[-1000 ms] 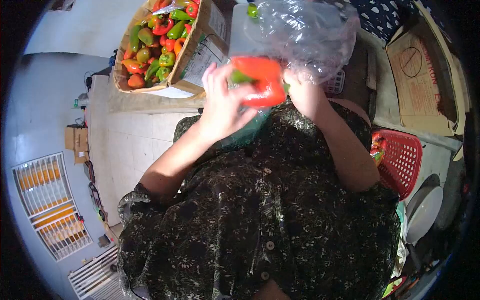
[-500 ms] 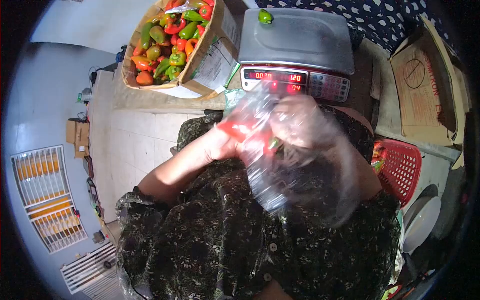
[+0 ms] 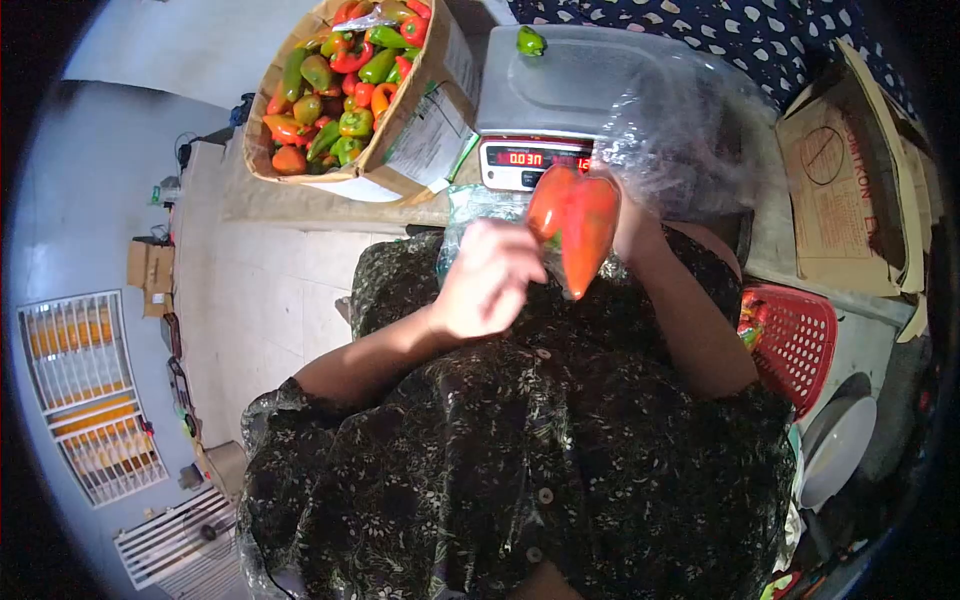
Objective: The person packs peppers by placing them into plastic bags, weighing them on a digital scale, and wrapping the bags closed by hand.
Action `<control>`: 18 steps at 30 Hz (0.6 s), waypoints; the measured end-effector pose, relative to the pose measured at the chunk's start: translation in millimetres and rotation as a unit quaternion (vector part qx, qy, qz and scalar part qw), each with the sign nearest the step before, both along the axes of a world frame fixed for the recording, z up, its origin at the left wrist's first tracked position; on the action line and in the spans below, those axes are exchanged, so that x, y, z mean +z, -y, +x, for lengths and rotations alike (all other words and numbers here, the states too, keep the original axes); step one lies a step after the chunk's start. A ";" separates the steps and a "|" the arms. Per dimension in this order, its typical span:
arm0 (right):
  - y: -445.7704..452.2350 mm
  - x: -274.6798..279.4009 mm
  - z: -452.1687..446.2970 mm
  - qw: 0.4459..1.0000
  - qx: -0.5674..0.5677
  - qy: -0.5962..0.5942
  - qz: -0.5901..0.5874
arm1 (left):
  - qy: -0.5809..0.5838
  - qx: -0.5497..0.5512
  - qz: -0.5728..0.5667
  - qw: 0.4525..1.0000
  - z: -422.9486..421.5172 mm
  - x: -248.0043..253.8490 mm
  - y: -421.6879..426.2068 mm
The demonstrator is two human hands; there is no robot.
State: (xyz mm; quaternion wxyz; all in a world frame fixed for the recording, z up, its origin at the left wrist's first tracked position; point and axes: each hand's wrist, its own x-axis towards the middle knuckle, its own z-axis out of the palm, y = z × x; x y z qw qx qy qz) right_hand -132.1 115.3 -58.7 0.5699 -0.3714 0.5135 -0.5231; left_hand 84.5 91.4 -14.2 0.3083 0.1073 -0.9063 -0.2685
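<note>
Red peppers (image 3: 590,225), seemingly two pressed together, are up in front of the person, just nearer than the scale (image 3: 510,178). The right hand (image 3: 638,225) is closed behind them and appears to hold them, though its fingertips are hidden. Loose clear plastic (image 3: 670,130) spreads from that hand over the scale's right side. The left hand (image 3: 490,280) is beside the peppers, fingers half curled and blurred; I cannot tell whether it touches them. Handling the peppers together with the plastic looks like the step in hand; the next move calls for a firm right hold and a free left hand. Farther out, a green pepper (image 3: 530,41) lies on the scale's far left, with a box (image 3: 432,135) of peppers beyond.
</note>
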 end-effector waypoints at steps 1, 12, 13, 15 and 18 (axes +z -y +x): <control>-1.2 9.3 -2.3 0.986 -0.006 -0.165 -0.009 | -0.008 0.072 0.251 0.965 -0.9 -1.4 -6.1; -5.6 -43.8 17.9 0.896 -0.029 -0.375 -0.236 | -0.028 0.144 0.176 0.974 -14.8 23.6 -5.9; -4.4 -43.6 18.5 0.898 -0.024 -0.369 -0.240 | 0.008 0.073 0.014 0.997 -6.4 27.4 3.0; -3.3 -40.5 21.2 0.908 -0.018 -0.341 -0.242 | 0.009 -0.027 -0.102 0.994 0.9 25.1 15.0; -4.1 -34.5 18.8 0.912 0.002 -0.321 -0.256 | -0.004 0.189 0.113 0.975 6.2 25.2 1.1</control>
